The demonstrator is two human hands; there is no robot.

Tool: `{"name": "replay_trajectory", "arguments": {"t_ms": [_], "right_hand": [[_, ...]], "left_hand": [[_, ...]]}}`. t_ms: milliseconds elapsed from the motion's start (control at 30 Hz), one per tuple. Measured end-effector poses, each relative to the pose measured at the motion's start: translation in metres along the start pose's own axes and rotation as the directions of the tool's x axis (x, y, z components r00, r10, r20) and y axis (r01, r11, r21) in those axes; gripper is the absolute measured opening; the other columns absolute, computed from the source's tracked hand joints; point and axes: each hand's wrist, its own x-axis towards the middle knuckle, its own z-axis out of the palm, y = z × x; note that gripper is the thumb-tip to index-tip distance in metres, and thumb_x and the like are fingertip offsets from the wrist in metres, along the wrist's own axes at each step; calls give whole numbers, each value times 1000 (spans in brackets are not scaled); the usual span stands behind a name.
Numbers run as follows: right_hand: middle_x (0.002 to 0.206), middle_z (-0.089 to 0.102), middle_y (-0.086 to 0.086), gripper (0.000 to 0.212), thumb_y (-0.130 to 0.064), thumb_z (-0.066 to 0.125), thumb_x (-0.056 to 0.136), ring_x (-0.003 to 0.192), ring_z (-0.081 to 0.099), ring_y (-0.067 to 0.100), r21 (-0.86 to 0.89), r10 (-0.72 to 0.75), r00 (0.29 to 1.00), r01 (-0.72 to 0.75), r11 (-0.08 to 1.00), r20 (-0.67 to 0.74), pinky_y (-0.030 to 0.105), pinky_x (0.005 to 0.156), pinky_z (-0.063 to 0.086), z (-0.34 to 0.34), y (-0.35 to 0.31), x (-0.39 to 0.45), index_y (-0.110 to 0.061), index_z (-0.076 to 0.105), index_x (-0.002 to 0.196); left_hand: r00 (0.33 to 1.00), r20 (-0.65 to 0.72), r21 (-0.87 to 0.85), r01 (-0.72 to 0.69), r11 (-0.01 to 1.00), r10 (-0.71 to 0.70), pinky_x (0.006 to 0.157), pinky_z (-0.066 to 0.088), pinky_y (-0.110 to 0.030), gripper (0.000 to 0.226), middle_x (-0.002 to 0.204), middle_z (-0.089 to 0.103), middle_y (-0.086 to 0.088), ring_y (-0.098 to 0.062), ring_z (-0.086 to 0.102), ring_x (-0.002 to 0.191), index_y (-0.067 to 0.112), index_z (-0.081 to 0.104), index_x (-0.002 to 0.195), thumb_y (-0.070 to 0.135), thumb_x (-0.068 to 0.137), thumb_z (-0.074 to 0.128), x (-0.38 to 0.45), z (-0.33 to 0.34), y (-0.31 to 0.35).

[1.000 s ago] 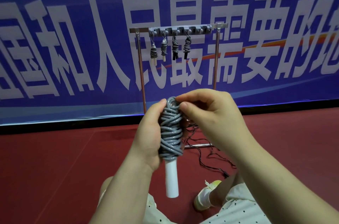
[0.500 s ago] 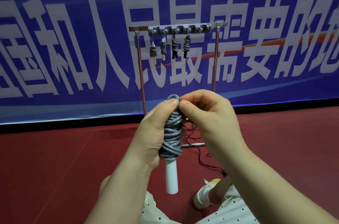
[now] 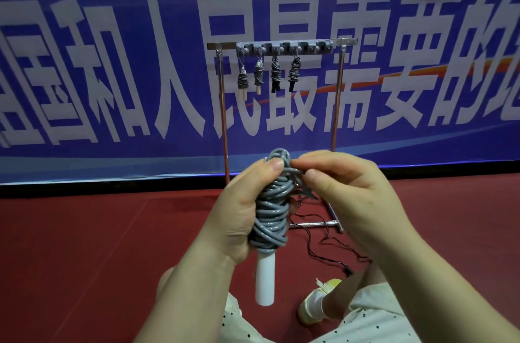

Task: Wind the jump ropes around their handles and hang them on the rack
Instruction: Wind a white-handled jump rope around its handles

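A grey jump rope (image 3: 271, 216) is wound in a thick bundle around white handles (image 3: 265, 280), held upright in front of me. My left hand (image 3: 236, 219) grips the bundle from the left, its thumb pressed near the top. My right hand (image 3: 346, 196) pinches a strand of the rope at the bundle's upper right. A small loop of rope sticks up above the bundle. Behind stands a metal rack (image 3: 281, 46) with a grey hook bar, and several wound ropes (image 3: 267, 72) hang from it, two with white handles and two with black.
A blue banner (image 3: 112, 61) with large white characters covers the wall behind the rack. The floor is red mat (image 3: 84, 244). A thin black cord (image 3: 332, 250) lies tangled by the rack's base. My knees and a shoe (image 3: 315, 303) show at the bottom.
The bundle has risen slightly and a loop now shows at its top. My right hand's fingers have shifted from the top of the bundle to pinching a strand at its right side.
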Motion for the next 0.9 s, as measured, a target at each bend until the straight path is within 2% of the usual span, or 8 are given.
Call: {"name": "replay_trajectory", "arguments": {"t_ms": [133,267,433,533,633,733,833,900], "right_hand": [[71,70,0,15,-23,85,60,68,63,13,103,98,994,-102,989,46,23,65,52,-2,-1,4,-27,75,70],[58,61,-4,16,-4,68,62,54,56,6,233,168,985,-153,960,-43,17,53,47,3,1,3,-20,67,67],[56,61,-5,29,0,74,59,54,57,6,253,222,971,-193,948,-92,20,55,44,6,2,2,-11,58,82],[59,63,-4,28,-6,74,61,53,58,4,259,232,965,-193,946,-126,16,51,45,6,-2,0,-10,60,84],[77,69,-5,10,-24,75,72,71,60,8,179,239,960,-212,961,-143,24,67,48,-4,-5,5,-23,74,81],[93,72,-10,23,-44,57,74,95,61,13,-52,261,963,-265,963,-68,42,96,45,-17,-11,19,-33,77,78],[92,74,-3,33,-49,58,74,100,65,15,-252,344,931,-307,918,120,48,104,41,-18,-13,30,-23,77,78],[86,73,4,36,-43,64,72,90,67,15,-273,387,905,-332,903,180,41,99,46,-18,-11,34,-9,74,82]], "left_hand": [[998,-23,-5,54,999,-54,47,44,-27,32,73,53,-14,-20,52,57,17,70,70,43,54,70,2,0,-3],[996,4,43,94,995,-94,44,47,-26,28,77,59,-18,-21,57,57,13,73,74,38,63,67,1,-2,0],[990,7,85,138,987,-139,53,40,-27,74,95,51,-20,-24,45,68,-3,64,106,49,55,69,2,-3,-2],[990,33,79,136,988,-139,52,42,-26,40,85,55,-20,-24,50,64,10,75,83,42,60,70,3,-2,-2],[984,69,93,159,983,-166,48,43,-24,24,70,60,-12,-20,53,57,15,73,70,38,65,67,2,-3,-3],[977,74,125,188,974,-198,47,40,-24,32,77,52,-19,-22,49,61,10,67,76,38,61,71,1,-1,-10],[977,68,118,193,974,-202,45,46,-23,40,78,55,-19,-24,56,58,4,64,85,34,60,71,3,-1,-14],[975,87,122,193,974,-204,45,46,-25,48,78,56,-19,-26,57,60,4,63,88,39,57,71,5,-1,-15]]}}
